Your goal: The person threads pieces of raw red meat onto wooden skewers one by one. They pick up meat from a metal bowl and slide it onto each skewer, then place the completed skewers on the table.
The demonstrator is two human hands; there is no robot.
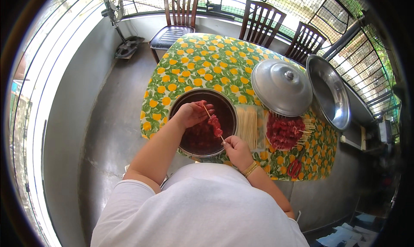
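My right hand [238,151] pinches the lower end of a thin wooden skewer [206,110], held at a slant over a big round pot [236,125]. Several pieces of raw red meat [214,125] are threaded along its middle. At the upper tip, my left hand [194,114] has its fingers curled round a red piece of meat, partly hidden by the fingers. Dark red marinade with more meat [200,137] fills the lower part of the pot. A gold-coloured band circles my right wrist.
Right of the pot lies a bundle of bare skewers [247,128]. Beyond it are a pile of loaded meat skewers [284,131], red-handled scissors [294,168], a metal lid [282,87] and a large metal basin [330,91]. Chairs [181,14] line the far side of the lemon-patterned tablecloth [202,61].
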